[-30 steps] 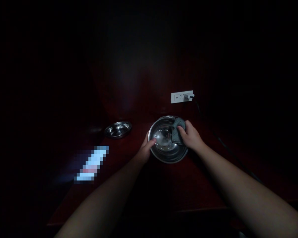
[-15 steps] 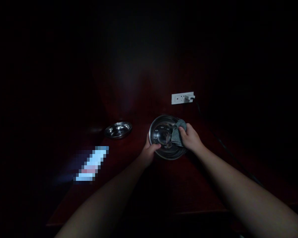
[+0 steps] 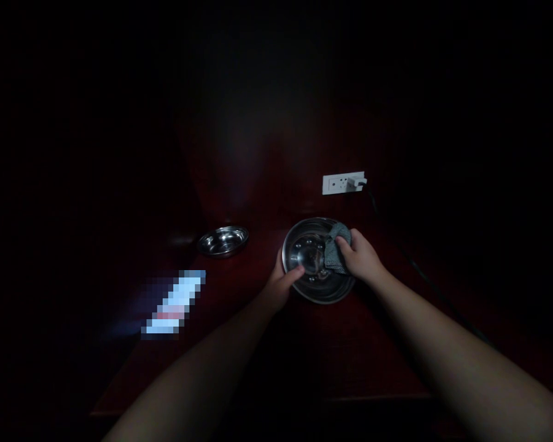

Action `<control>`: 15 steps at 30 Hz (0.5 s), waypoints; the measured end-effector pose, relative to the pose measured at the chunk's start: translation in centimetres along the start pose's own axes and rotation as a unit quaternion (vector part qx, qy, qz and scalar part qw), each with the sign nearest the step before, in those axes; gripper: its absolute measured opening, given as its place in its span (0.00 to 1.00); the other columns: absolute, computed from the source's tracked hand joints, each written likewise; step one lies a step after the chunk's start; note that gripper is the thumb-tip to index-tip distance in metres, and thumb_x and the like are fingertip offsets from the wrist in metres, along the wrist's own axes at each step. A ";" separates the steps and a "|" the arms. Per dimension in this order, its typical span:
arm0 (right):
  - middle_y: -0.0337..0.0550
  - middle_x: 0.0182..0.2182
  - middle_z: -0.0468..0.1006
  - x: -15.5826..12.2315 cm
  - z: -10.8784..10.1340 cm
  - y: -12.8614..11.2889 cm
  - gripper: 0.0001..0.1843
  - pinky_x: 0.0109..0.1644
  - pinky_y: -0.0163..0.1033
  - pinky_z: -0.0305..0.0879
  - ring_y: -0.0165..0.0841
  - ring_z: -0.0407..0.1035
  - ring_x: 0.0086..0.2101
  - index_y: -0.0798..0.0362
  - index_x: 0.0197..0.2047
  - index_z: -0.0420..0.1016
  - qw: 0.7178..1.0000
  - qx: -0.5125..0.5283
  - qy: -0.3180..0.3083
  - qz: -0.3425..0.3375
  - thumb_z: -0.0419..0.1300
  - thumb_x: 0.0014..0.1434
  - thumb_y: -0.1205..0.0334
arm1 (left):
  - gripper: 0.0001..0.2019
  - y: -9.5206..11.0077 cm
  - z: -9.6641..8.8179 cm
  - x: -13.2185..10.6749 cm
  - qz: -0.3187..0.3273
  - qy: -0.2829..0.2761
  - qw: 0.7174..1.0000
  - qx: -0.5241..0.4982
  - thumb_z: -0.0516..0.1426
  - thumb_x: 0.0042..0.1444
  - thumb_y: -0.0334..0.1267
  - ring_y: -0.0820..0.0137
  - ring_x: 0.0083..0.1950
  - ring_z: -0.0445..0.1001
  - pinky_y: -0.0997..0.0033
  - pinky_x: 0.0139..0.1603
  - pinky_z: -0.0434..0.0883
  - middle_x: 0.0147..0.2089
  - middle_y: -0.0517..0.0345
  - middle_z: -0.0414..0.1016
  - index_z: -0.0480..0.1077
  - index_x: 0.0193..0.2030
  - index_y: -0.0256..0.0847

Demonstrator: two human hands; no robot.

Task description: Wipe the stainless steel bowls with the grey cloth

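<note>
A shiny steel bowl (image 3: 311,261) is tilted toward me above the dark red table. My left hand (image 3: 283,281) is closed on its left rim, thumb inside and the other fingers hidden behind the wall. My right hand (image 3: 363,255) grips a grey-green cloth (image 3: 336,248), which lies over the bowl's right inner wall and rim. The cloth's lower edge has a fine pale pattern. Several small round marks or bumps ring the bowl's bottom.
A shallow steel dish (image 3: 223,241) sits on the table (image 3: 267,344) to the left. Nearer me is a bright, pixelated phone-like screen (image 3: 175,305). On the back wall, a white socket (image 3: 338,183) holds a plug (image 3: 357,182), its dark cord (image 3: 424,279) running down the right side. Surroundings are very dark.
The bowl and both hands have shifted slightly right and down in the picture. The whole scene has also moved a little to the right. Both grips are unchanged.
</note>
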State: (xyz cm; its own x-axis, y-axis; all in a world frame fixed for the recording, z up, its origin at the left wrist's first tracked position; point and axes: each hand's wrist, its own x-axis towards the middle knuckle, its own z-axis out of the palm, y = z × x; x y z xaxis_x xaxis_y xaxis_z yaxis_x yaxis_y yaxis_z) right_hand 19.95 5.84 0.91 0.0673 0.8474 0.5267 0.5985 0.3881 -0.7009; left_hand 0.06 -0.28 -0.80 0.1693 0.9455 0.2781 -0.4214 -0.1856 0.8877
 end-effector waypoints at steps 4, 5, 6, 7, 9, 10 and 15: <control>0.41 0.27 0.69 0.1 0.1 0.1 0.16 0.31 0.39 0.59 0.35 0.65 0.28 0.51 0.32 0.62 0.999 -0.005 0.036 0.031 0.49 0.56 0.46 | 0.39 0.2 0.3 0.2 0.027 0.009 1.000 0.004 0.62 0.45 0.38 0.58 0.60 0.63 0.56 0.59 0.60 0.60 0.51 0.63 0.50 0.63 0.48; 0.41 0.27 0.69 0.1 0.1 0.1 0.16 0.31 0.39 0.59 0.35 0.65 0.28 0.51 0.32 0.62 0.999 -0.005 0.039 0.034 0.49 0.56 0.46 | 0.39 0.2 0.3 0.2 0.026 0.014 1.000 0.002 0.62 0.45 0.38 0.58 0.59 0.63 0.56 0.59 0.61 0.60 0.51 0.63 0.50 0.63 0.48; 0.41 0.27 0.69 0.1 0.2 0.2 0.16 0.31 0.39 0.59 0.35 0.64 0.28 0.51 0.32 0.62 0.999 -0.003 0.037 0.034 0.49 0.55 0.46 | 0.39 0.1 0.3 0.3 0.024 0.020 1.000 0.001 0.62 0.45 0.38 0.58 0.58 0.64 0.56 0.58 0.61 0.59 0.51 0.64 0.51 0.63 0.47; 0.41 0.27 0.69 0.1 0.2 0.2 0.16 0.31 0.39 0.59 0.35 0.65 0.28 0.51 0.32 0.62 0.999 0.003 0.032 0.033 0.49 0.55 0.46 | 0.38 0.0 0.4 0.3 0.019 0.026 0.999 0.000 0.62 0.44 0.38 0.59 0.57 0.66 0.56 0.58 0.62 0.58 0.50 0.65 0.52 0.62 0.46; 0.42 0.28 0.70 0.1 0.4 0.2 0.16 0.32 0.40 0.61 0.36 0.65 0.29 0.51 0.32 0.62 0.999 0.023 0.018 0.030 0.49 0.55 0.46 | 0.36 -0.2 0.4 0.3 0.002 0.040 0.999 -0.002 0.62 0.44 0.38 0.58 0.55 0.68 0.56 0.56 0.63 0.54 0.50 0.69 0.54 0.61 0.44; 0.43 0.28 0.71 0.1 0.5 0.2 0.16 0.33 0.40 0.61 0.36 0.66 0.30 0.51 0.33 0.63 0.999 0.031 0.013 0.027 0.49 0.55 0.46 | 0.35 -0.4 0.4 0.3 -0.008 0.048 0.999 -0.004 0.62 0.44 0.37 0.58 0.54 0.69 0.55 0.56 0.63 0.51 0.50 0.72 0.56 0.60 0.42; 0.44 0.30 0.71 0.0 0.7 0.4 0.15 0.34 0.42 0.62 0.38 0.66 0.31 0.50 0.34 0.63 0.999 0.046 0.004 0.020 0.50 0.55 0.47 | 0.30 -0.8 0.1 0.7 -0.026 0.090 0.996 -0.016 0.61 0.42 0.37 0.58 0.50 0.71 0.55 0.53 0.65 0.43 0.54 0.75 0.62 0.56 0.41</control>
State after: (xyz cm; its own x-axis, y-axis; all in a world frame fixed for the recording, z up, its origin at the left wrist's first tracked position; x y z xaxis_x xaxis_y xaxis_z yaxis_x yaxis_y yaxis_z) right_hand 19.61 6.22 0.31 0.0964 0.8596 0.5019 0.5200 0.3864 -0.7617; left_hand 0.59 0.52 -1.28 0.0312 0.9867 0.1596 -0.4453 -0.1293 0.8860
